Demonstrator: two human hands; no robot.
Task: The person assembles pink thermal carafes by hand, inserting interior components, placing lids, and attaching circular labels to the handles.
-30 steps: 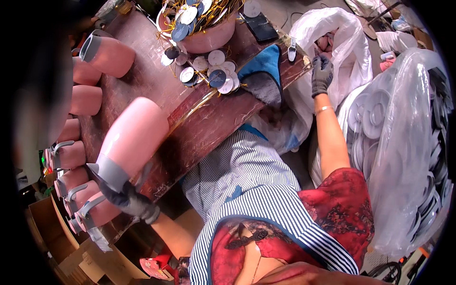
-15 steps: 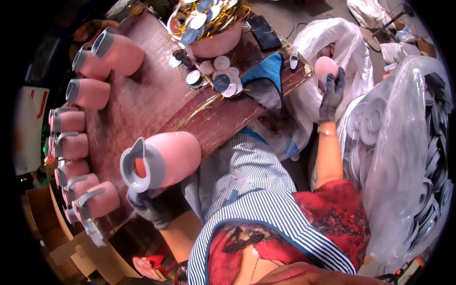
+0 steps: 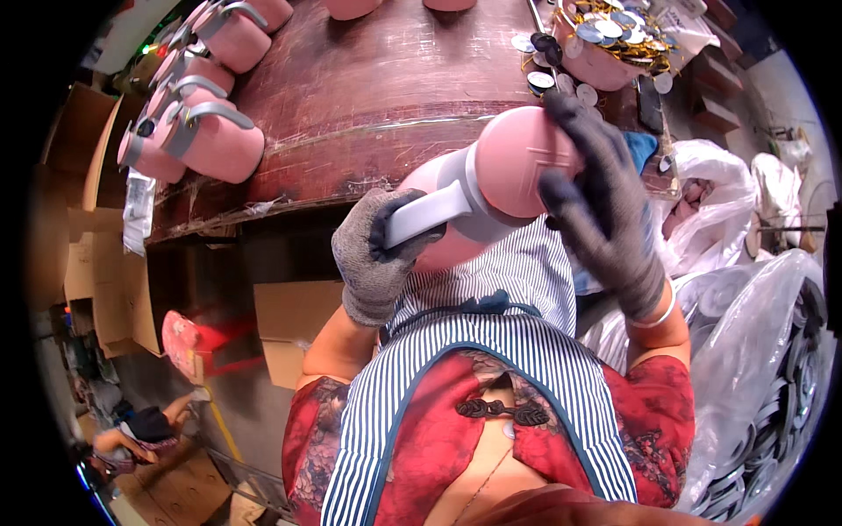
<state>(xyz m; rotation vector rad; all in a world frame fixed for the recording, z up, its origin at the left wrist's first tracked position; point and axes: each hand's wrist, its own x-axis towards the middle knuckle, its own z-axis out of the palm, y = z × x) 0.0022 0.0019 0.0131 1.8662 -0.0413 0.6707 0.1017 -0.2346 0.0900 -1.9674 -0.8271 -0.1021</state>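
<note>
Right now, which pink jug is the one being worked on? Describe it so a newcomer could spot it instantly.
Start at the dark wooden table, then drop to its near edge, just above the striped apron. The pink jug there is off the table: the gloved left hand grips its grey handle and the gloved right hand covers its body. The other pink jugs lie on the table's left side, untouched.

The right hand (image 3: 605, 219) covers the far end of the pink jug (image 3: 517, 171), the left hand's (image 3: 381, 254) fingers hide part of its grey handle (image 3: 430, 210), the jugs (image 3: 206, 131) along the table (image 3: 377, 96) run past the top edge, and the discs in the pink bowl (image 3: 614, 39) are too small to tell apart
</note>
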